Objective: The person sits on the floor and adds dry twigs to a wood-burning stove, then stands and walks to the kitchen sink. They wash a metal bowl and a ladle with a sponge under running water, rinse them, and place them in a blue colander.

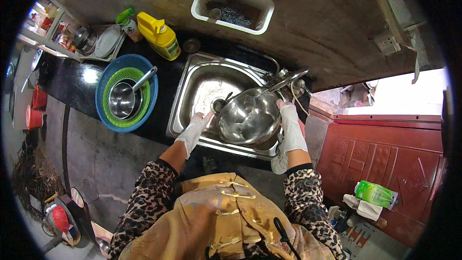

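A large stainless steel bowl [249,119] is tilted over the right part of the metal sink [205,74]. My right hand [287,113], in a whitish glove, grips its right rim. Beside the bowl's left edge is my left hand [196,124], also gloved, with thumb and fingers apart and a small gap to the metal. A metal faucet spout [288,80] reaches over the bowl from the back right. The sink drain [217,105] shows left of the bowl. A grey cloth [279,160] hangs at the sink's front right corner.
Left of the sink, a blue basin [151,106] holds a green colander [126,70] and a metal ladle [124,97]. Behind stand a yellow jug [158,38], a spray bottle [131,30] and a plate rack [121,41]. A white basket [232,25] hangs on the wall.
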Tool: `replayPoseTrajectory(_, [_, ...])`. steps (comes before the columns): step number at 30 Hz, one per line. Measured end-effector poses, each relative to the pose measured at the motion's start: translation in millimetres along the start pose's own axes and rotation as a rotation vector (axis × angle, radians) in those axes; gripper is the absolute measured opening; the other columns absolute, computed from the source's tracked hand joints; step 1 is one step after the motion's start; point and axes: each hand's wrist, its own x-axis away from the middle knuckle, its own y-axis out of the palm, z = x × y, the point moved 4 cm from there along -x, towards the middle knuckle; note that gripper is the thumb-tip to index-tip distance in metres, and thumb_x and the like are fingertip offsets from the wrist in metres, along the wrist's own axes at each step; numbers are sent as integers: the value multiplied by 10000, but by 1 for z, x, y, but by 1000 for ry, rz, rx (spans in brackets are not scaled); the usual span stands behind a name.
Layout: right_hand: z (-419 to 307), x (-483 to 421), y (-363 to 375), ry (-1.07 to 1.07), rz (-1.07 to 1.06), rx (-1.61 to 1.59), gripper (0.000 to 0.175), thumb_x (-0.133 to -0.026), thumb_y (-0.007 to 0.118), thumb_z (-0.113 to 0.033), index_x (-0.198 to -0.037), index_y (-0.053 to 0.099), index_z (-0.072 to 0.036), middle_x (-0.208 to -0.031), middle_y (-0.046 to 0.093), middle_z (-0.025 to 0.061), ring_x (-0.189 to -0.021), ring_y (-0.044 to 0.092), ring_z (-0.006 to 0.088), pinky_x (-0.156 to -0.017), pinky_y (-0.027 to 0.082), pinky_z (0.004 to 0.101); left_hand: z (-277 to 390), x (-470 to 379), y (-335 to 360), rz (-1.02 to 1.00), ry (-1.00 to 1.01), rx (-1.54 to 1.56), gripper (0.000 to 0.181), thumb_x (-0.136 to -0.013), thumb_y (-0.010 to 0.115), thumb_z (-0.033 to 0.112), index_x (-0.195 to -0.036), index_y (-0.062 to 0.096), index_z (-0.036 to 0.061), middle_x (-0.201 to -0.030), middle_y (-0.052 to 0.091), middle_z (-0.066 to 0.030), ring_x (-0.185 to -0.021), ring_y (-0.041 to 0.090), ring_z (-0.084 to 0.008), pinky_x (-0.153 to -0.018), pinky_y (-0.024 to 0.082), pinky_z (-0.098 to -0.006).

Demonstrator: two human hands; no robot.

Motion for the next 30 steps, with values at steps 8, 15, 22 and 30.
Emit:
replayPoseTrajectory(8, [100,41,16,373,-71,-861,320,-904,709,-364,-1059,614,-100,-838,652,97,-587,600,260,-464,474,385,54,102,6,-264,-8,409,180,-996,617,259,-964,547,97,-934,618,-47,-817,612,-180,-882,532,-411])
replayPoseTrajectory(15, [132,63,57,398,-426,-402,277,-929,685,-423,-1044,665,-173,-778,586,-39,-600,539,108,-499,459,332,79,97,-33,136,448,-49,282,-759,779,157,-907,646,-43,-807,679,-115,-683,647,-173,-617,532,-329])
replayPoseTrajectory(22, [94,46,88,8,-357,-395,181,-931,720,-243,-981,610,-109,-745,559,-49,-597,484,89,-548,444,265,52,74,-66,141,623,166,256,-845,658,-65,-1085,604,6,-938,697,-45,-847,662,-97,-777,540,-250])
replayPoseTrajectory(30, [-11,74,9,-365,-66,173,315,-907,680,-254,-1099,563,-34,-799,614,127,-700,590,268,-716,500,376,9,-4,7,-119,102,126,300,-904,613,-10,-1192,564,59,-1071,654,-56,-1050,615,-188,-966,509,-399])
